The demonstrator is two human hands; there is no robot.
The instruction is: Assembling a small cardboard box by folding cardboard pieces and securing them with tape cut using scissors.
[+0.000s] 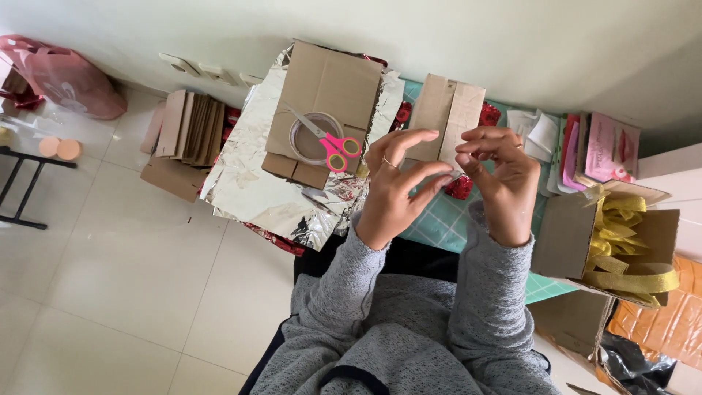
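Hands meet over a green cutting mat (446,219): left hand (398,186) and right hand (501,179) pinch fingertips together, contents too small to tell. Folded cardboard piece (446,110) lies at twelve o'clock, pink scissors (329,143) at ten.

Pink scissors (330,143), teal gridded mat (446,219)

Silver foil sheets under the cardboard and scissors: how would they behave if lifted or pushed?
The silver foil sheets look thin and crinkled, so probably floppy and light. Their edge overhangs and droops, so they likely crease or tear easily. The flat cardboard and pink scissors on top would probably slide off.
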